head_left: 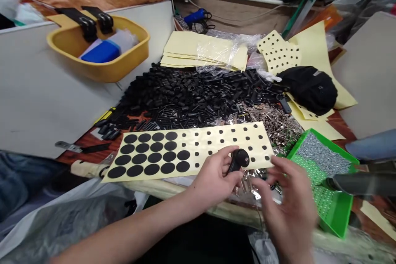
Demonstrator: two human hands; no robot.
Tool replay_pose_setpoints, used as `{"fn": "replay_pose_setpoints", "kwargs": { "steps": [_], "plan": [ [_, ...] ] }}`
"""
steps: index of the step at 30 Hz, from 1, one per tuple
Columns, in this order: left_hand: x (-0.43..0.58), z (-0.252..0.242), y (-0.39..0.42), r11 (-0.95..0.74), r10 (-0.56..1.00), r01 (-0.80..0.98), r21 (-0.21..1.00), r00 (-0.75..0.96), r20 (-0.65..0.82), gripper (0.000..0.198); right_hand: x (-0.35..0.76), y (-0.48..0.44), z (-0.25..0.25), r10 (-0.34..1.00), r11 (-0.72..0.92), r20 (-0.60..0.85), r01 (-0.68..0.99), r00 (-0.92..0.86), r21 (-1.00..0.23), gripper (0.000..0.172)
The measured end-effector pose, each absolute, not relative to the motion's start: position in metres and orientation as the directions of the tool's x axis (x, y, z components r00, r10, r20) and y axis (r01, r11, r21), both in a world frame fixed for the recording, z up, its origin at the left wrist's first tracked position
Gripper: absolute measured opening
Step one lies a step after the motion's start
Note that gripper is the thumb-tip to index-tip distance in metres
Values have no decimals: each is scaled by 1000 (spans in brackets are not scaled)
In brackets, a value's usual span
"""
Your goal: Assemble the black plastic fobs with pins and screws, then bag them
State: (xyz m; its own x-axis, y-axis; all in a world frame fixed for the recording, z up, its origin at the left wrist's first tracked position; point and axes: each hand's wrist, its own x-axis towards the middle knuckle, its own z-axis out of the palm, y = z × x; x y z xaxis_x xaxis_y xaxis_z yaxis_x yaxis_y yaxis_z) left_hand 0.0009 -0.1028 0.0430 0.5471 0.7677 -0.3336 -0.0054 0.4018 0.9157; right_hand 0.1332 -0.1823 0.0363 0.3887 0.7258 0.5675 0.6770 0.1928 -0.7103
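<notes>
My left hand [215,175] is closed on a black plastic part [240,159] with a round head and a short stem. My right hand [291,204] is a little to its right, slightly blurred, its fingers apart with nothing visible between them. Under and behind my hands lies a pale yellow backing sheet [229,145]. Large black round stickers [155,157] fill its left part, and small dark spots dot the right. Small shiny metal pieces [247,183] lie just below the black part, partly hidden by my hands.
Behind the sheet is a heap of black plastic parts [192,90], with metal strips [266,121] at its right. A green tray [334,210] holds small screws [323,154]; a dark tool [361,183] extends over it. A yellow bin [105,72] hangs left. A black cap [309,88] lies back right.
</notes>
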Motion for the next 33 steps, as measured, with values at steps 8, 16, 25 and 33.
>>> {"fn": "replay_pose_setpoints", "kwargs": {
  "steps": [8,16,25,33],
  "plan": [
    [-27,33,-114,245,854,-2,969,474,-215,56,105,-141,27,844,274,526,760,103,-589,22],
    [-47,32,-115,401,759,-45,915,576,-304,41,98,-140,22,866,403,482,757,-134,-514,15],
    [-59,41,-117,379,723,4,926,624,-298,38,101,-140,25,839,513,437,738,-323,-439,19],
    [-67,40,-119,400,683,29,916,657,-320,49,100,-143,32,825,553,394,722,-404,-416,19]
  ]
}}
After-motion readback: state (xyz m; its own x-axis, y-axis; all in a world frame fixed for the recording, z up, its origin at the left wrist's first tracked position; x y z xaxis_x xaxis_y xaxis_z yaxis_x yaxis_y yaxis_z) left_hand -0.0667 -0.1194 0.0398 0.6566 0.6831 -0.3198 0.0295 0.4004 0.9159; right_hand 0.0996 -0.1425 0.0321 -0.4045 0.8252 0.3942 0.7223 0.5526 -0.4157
